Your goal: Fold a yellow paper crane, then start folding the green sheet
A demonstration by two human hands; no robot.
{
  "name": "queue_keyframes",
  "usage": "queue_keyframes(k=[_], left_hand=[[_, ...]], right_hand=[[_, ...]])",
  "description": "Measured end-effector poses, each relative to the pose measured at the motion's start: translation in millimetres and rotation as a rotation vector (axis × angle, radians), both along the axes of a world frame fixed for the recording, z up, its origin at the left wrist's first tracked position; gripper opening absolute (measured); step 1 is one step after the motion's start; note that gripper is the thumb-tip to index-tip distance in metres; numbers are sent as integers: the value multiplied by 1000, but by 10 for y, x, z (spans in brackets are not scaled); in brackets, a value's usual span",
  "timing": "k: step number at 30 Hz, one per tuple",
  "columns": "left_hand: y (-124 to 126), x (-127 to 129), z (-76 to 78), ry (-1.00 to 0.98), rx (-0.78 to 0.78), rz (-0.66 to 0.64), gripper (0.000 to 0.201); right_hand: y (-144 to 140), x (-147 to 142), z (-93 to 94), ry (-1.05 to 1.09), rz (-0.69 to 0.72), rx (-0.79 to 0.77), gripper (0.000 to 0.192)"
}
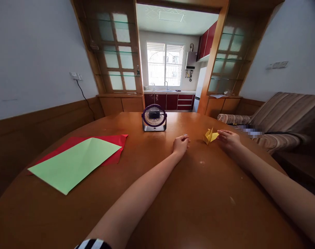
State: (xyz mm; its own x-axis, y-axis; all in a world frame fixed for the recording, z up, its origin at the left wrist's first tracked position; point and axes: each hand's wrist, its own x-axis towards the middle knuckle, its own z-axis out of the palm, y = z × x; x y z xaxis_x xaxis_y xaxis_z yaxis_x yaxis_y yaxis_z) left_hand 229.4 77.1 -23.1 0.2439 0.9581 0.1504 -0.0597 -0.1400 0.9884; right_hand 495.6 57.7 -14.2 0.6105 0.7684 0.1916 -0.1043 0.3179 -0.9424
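My right hand pinches one tip of a yellow folded paper crane between thumb and fingertips. The crane is upright, its pointed parts facing up and left, close over the tabletop. To its left, my left hand is closed, with its fingers curled in and the wrist low over the wooden table. A tiny pale, bluish thing shows just beyond its fingertips, too small to name. Whether the left fingers grip it cannot be seen.
A small purple desk fan stands beyond my hands. On the left, a light green paper sheet lies over crumpled red paper. A striped armchair is beyond the table's right edge.
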Motion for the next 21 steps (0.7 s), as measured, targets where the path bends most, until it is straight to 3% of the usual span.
queue_keyframes(k=[15, 18, 21], left_hand=[[-7, -3, 4, 12, -9, -4, 24], [-12, -6, 8, 9, -15, -5, 24], [-26, -13, 18, 4, -21, -6, 23]], right_hand=[[23, 62, -66, -216, -144, -305, 24], [50, 89, -87, -263, -200, -335, 30], [71, 130, -104, -314, -295, -324, 22]])
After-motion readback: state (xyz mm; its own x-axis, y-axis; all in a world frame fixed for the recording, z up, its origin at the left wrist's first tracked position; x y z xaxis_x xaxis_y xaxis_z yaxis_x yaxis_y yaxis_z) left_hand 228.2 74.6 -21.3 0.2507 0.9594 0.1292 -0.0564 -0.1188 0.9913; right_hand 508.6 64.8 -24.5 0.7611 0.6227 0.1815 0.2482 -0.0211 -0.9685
